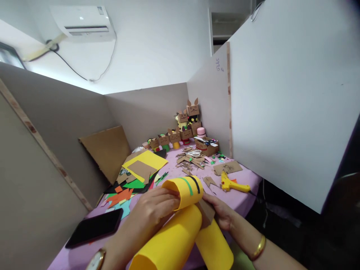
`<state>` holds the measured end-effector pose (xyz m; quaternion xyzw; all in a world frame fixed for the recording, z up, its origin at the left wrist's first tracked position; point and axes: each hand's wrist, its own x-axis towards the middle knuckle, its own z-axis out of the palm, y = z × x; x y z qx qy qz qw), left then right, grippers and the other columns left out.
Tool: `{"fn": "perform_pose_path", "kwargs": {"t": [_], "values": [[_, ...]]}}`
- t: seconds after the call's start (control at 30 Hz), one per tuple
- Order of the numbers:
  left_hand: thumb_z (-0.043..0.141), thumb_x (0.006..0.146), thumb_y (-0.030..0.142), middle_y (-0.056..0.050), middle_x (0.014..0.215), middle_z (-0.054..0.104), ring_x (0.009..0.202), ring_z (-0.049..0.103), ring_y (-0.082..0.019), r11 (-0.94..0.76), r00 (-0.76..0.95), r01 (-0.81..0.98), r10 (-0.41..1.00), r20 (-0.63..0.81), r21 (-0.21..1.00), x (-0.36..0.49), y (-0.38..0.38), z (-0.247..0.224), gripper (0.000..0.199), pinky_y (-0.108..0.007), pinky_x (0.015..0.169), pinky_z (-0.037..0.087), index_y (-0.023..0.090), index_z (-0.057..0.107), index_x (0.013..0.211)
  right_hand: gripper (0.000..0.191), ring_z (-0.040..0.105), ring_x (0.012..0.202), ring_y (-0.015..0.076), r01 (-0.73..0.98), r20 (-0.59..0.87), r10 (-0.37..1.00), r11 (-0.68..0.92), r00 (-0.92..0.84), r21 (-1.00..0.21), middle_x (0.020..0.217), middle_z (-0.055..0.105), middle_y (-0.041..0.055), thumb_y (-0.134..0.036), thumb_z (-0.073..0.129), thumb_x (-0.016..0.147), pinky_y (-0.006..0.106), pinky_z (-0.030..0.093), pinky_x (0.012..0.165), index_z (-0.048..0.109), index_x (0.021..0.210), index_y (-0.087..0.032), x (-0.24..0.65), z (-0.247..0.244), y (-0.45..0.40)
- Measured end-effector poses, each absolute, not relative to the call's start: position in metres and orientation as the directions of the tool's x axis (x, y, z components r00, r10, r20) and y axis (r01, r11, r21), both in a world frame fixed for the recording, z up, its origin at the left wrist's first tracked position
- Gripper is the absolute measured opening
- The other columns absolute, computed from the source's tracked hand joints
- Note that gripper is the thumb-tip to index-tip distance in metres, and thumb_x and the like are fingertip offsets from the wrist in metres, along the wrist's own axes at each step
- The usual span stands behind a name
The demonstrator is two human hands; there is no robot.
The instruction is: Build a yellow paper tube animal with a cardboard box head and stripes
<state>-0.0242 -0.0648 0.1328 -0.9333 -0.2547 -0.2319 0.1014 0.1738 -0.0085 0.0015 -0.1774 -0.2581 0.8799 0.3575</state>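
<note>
My left hand grips a short yellow paper tube with a green and a black stripe, its fingers reaching into the open end. On the right, my right hand is closed at a brown cardboard piece beside the striped tube; part of its grip is hidden. Two longer plain yellow paper tubes spread below, a left one and a right one, against the cardboard. Whether all these parts are joined, I cannot tell.
A yellow glue gun lies at the right edge. A black phone and coloured paper scraps lie left. Cardboard scraps, white-handled scissors, a cardboard box and several cardboard animal figures stand farther back. Partition boards enclose the table.
</note>
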Motion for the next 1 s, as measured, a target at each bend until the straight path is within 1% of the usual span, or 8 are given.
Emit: {"fn": "perform_pose_path", "kwargs": {"t": [0.17, 0.3, 0.4, 0.53, 0.63, 0.8, 0.9, 1.0], "values": [[0.052, 0.088, 0.016, -0.003, 0.083, 0.072, 0.078, 0.066, -0.015, -0.840, 0.764, 0.528, 0.402, 0.505, -0.129, -0.031, -0.061, 0.131, 0.011, -0.025, 0.069, 0.051, 0.018, 0.062, 0.087, 0.038, 0.071, 0.070, 0.0210, -0.548, -0.144, 0.736, -0.605, -0.661, -0.577, 0.077, 0.077, 0.0077, -0.041, 0.067, 0.078, 0.033, 0.052, 0.075, 0.067, 0.101, -0.011, 0.176, 0.000, -0.007], [0.051, 0.090, 0.020, -0.004, 0.084, 0.072, 0.075, 0.067, -0.015, -0.827, 0.744, 0.545, 0.401, 0.535, -0.137, -0.037, -0.058, 0.124, 0.014, -0.025, 0.068, 0.052, 0.018, 0.064, 0.091, 0.040, 0.071, 0.069, 0.0224, -0.533, -0.178, 0.737, -0.613, -0.652, -0.584, 0.075, 0.077, 0.0091, -0.043, 0.063, 0.081, 0.035, 0.054, 0.073, 0.067, 0.100, -0.009, 0.180, 0.003, -0.006], [0.050, 0.090, 0.021, -0.002, 0.074, 0.071, 0.066, 0.066, -0.014, -0.769, 0.695, 0.615, 0.426, 0.579, -0.173, -0.040, -0.057, 0.116, 0.015, -0.023, 0.059, 0.049, 0.017, 0.064, 0.085, 0.036, 0.071, 0.070, 0.0218, -0.536, -0.184, 0.751, -0.599, -0.634, -0.595, 0.076, 0.077, 0.0087, -0.043, 0.063, 0.081, 0.035, 0.054, 0.073, 0.067, 0.097, -0.010, 0.182, 0.006, -0.008], [0.046, 0.092, 0.025, 0.000, 0.061, 0.066, 0.052, 0.061, -0.013, -0.697, 0.654, 0.678, 0.429, 0.623, -0.232, -0.044, -0.059, 0.106, 0.026, -0.023, 0.050, 0.044, 0.018, 0.062, 0.073, 0.033, 0.071, 0.069, 0.0189, -0.575, -0.153, 0.797, -0.540, -0.584, -0.615, 0.079, 0.077, 0.0077, -0.040, 0.069, 0.077, 0.030, 0.053, 0.071, 0.068, 0.092, -0.011, 0.182, 0.011, -0.009], [0.048, 0.091, 0.026, 0.000, 0.063, 0.066, 0.054, 0.062, -0.013, -0.674, 0.633, 0.699, 0.430, 0.644, -0.237, -0.045, -0.062, 0.103, 0.024, -0.023, 0.051, 0.044, 0.018, 0.062, 0.073, 0.031, 0.070, 0.067, 0.0183, -0.589, -0.135, 0.818, -0.506, -0.559, -0.630, 0.078, 0.077, 0.0062, -0.040, 0.071, 0.075, 0.028, 0.053, 0.069, 0.069, 0.090, -0.012, 0.182, 0.013, -0.010], [0.050, 0.089, 0.019, 0.001, 0.062, 0.064, 0.058, 0.061, -0.012, -0.670, 0.591, 0.716, 0.431, 0.682, -0.197, -0.042, -0.066, 0.105, 0.020, -0.022, 0.054, 0.043, 0.018, 0.060, 0.071, 0.037, 0.070, 0.068, 0.0207, -0.576, -0.132, 0.820, -0.495, -0.556, -0.651, 0.081, 0.077, 0.0076, -0.042, 0.074, 0.071, 0.033, 0.054, 0.068, 0.069, 0.092, -0.012, 0.178, 0.013, -0.012], [0.047, 0.090, 0.016, 0.001, 0.062, 0.065, 0.057, 0.060, -0.012, -0.708, 0.639, 0.674, 0.416, 0.647, -0.210, -0.040, -0.066, 0.111, 0.023, -0.022, 0.054, 0.042, 0.019, 0.059, 0.071, 0.037, 0.070, 0.069, 0.0207, -0.582, -0.119, 0.829, -0.478, -0.546, -0.658, 0.083, 0.077, 0.0070, -0.042, 0.075, 0.070, 0.033, 0.055, 0.068, 0.068, 0.093, -0.014, 0.176, 0.012, -0.011], [0.043, 0.092, 0.022, -0.001, 0.067, 0.068, 0.061, 0.062, -0.014, -0.764, 0.725, 0.594, 0.371, 0.580, -0.252, -0.042, -0.066, 0.117, 0.024, -0.023, 0.057, 0.044, 0.020, 0.059, 0.074, 0.036, 0.070, 0.069, 0.0205, -0.585, -0.115, 0.831, -0.474, -0.544, -0.658, 0.083, 0.077, 0.0071, -0.043, 0.073, 0.072, 0.033, 0.055, 0.067, 0.069, 0.092, -0.014, 0.176, 0.011, -0.010]]}}
